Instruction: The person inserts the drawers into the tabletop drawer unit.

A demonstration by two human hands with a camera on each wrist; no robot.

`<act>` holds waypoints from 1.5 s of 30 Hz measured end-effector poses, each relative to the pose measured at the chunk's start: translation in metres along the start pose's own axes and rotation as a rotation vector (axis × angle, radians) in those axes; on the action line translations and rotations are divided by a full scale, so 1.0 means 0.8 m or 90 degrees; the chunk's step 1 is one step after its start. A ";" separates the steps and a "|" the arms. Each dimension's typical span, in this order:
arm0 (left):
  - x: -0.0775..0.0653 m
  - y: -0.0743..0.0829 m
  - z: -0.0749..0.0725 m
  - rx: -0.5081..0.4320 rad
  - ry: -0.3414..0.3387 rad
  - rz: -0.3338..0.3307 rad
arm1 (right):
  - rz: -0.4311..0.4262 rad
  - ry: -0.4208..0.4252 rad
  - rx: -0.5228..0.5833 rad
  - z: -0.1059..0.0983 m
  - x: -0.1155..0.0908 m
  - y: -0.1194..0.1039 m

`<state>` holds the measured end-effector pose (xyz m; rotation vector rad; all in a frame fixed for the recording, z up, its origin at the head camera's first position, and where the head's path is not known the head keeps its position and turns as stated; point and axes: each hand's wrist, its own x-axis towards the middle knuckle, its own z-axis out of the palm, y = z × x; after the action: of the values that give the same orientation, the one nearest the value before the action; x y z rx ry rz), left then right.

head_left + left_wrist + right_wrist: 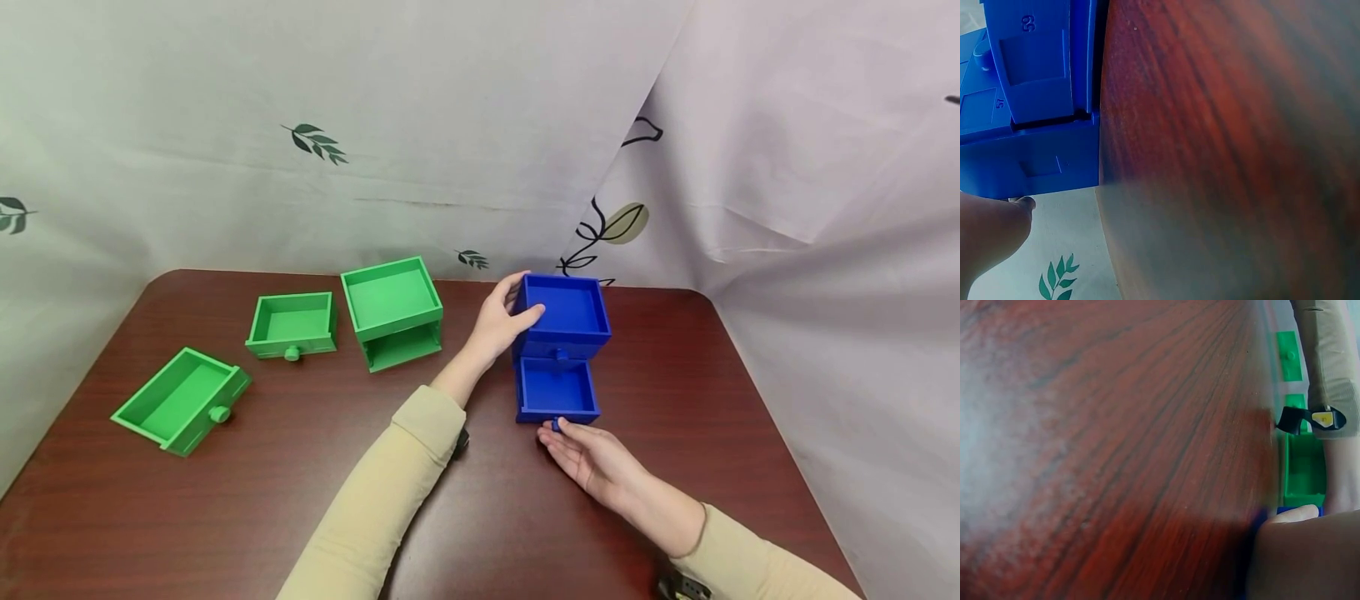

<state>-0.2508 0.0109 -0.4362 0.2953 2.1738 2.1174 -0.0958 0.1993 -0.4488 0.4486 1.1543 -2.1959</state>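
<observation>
A small blue cabinet (pixel 566 302) with two drawers stands at the back right of the table. My left hand (pixel 498 321) holds it by its left side, thumb over the top rim. Its upper drawer is in, with a round knob (pixel 562 355) on the front. The lower blue drawer (pixel 557 388) is pulled well out toward me, with nothing inside. At its front, my right hand (pixel 600 468) pinches the small blue knob (pixel 556 425) between thumb and finger, palm turned upward. In the left wrist view the drawer front (pixel 1035 59) bears the number 59.
Left of the blue cabinet stands a green cabinet (pixel 393 296) with an open front bay. Two loose green drawers, one upright near it (pixel 291 321) and one farther left (pixel 180 396), lie on the brown table (pixel 300 508). A pale patterned cloth (pixel 420 125) hangs behind.
</observation>
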 end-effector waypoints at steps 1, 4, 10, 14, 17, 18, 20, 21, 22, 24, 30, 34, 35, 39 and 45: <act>0.000 0.000 0.000 0.000 0.000 -0.001 | 0.000 0.000 -0.001 0.000 0.000 0.000; -0.001 0.000 0.001 -0.001 -0.001 -0.002 | 0.001 -0.003 -0.001 0.001 0.001 0.000; -0.001 0.000 0.001 -0.011 -0.002 -0.004 | 0.001 -0.003 0.001 0.002 0.001 0.000; -0.001 0.001 0.001 -0.016 -0.003 -0.004 | 0.001 -0.001 -0.002 0.002 0.001 -0.001; -0.002 0.001 0.000 -0.015 -0.003 -0.004 | -0.002 0.001 -0.004 0.002 0.002 -0.002; -0.002 0.001 0.000 -0.016 -0.004 -0.004 | -0.002 0.002 -0.004 0.002 0.002 -0.002; -0.002 0.001 0.000 -0.017 -0.004 -0.003 | -0.004 0.003 -0.004 0.002 0.003 -0.003; -0.002 0.001 0.000 -0.018 -0.005 -0.002 | -0.005 0.003 -0.005 0.002 0.003 -0.004; -0.001 0.001 0.000 -0.019 -0.005 -0.001 | -0.005 0.003 -0.004 0.002 0.004 -0.004; -0.001 0.001 0.000 -0.021 -0.005 0.001 | -0.005 0.003 -0.002 0.002 0.006 -0.005; -0.001 0.001 -0.001 -0.020 -0.004 0.001 | -0.005 0.007 -0.004 0.002 0.011 -0.010; -0.001 0.002 -0.001 -0.017 -0.001 -0.003 | -0.007 0.009 -0.011 0.003 0.014 -0.012; -0.001 0.002 0.000 -0.016 -0.001 -0.004 | -0.008 0.011 -0.012 0.004 0.016 -0.013; -0.003 0.002 0.000 -0.015 -0.004 -0.004 | -0.009 0.022 -0.014 0.006 0.019 -0.017; -0.002 0.002 0.000 -0.015 -0.002 0.002 | -0.009 0.028 -0.012 0.008 0.027 -0.024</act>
<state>-0.2493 0.0110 -0.4348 0.3018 2.1464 2.1409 -0.1247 0.1941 -0.4452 0.4838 1.2031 -2.1958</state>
